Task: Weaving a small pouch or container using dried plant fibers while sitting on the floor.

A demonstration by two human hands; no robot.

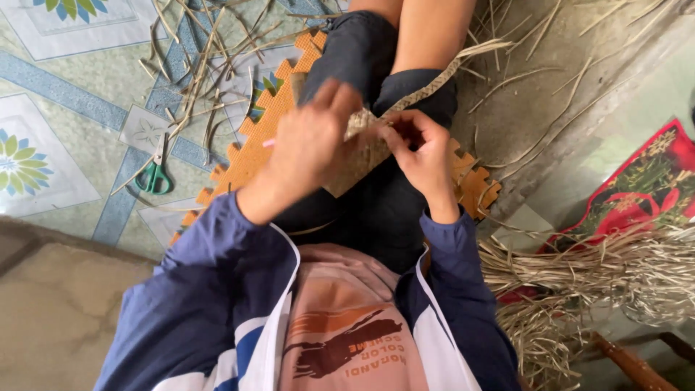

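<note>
Hands are seen at the centre of the frame, working over the lap of a seated person in dark trousers. The left hand (pixel 308 148) is closed around the near end of a woven straw braid (pixel 427 83), its fingers curled over the plaited work so that the gripped part is hidden. The right hand (pixel 423 156) is set just beside it, with thumb and fingertips pinched on loose straw strands at the same spot; the two hands are almost touching. From the hands the braid is carried up and to the right across the knee, and it ends in frayed strands near the upper middle of the frame. An orange foam mat (pixel 250 152) with toothed edges is laid under the legs. Green-handled scissors (pixel 153 176) are left on the patterned floor covering (pixel 65 108) at the left, well apart from the hands, with scattered dry straw (pixel 203 69) strewn above them in the upper left. A thick bundle of straw (pixel 615 271) is piled at the lower right, partly over a red flowered cloth (pixel 644 185).
</note>
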